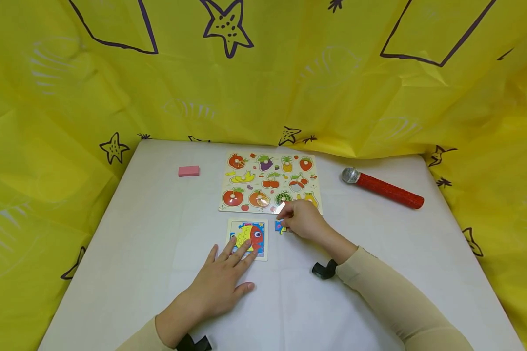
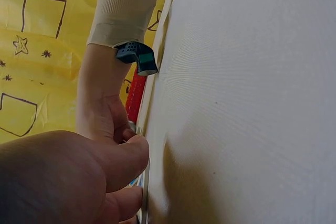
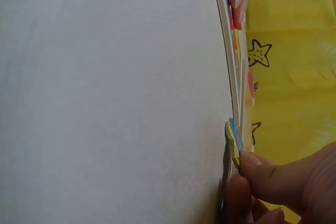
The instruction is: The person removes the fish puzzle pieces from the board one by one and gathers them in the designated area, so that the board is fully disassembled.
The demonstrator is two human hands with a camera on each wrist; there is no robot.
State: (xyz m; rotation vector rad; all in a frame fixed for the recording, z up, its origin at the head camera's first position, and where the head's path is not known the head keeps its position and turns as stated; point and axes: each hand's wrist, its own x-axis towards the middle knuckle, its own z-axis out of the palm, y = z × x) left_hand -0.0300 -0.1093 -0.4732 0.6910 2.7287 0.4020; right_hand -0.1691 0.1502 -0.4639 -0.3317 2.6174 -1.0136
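Two hands at work: left hand [image 1: 221, 282] spread, right hand [image 1: 305, 220] pinching a small puzzle piece [image 1: 279, 225].
Left fingertips rest on the near part of the fish puzzle [image 1: 255, 233], thumb out to the side; the puzzle lies on the white table [image 1: 158, 234]. Piece, blue and yellow, sits between right thumb and finger, just right of the puzzle's frame. Fruit board [image 1: 250, 187] just beyond; red microphone [image 1: 388, 191] farther right, pink block [image 1: 189, 171] to the left.
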